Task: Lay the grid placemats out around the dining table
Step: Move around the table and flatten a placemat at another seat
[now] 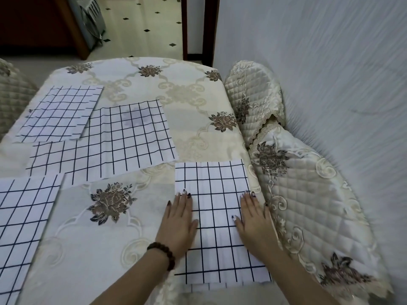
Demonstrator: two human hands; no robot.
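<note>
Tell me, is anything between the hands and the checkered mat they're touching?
No, nothing visible is in the way. The left hand and right hand both lie flat directly on the near-right placemat, one along each side edge.

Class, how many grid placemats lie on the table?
4: right-edge placemat under the left hand and right hand; near-left placemat; large middle placemat; far-left placemat overlapping it. More may lie hidden beneath.
</note>
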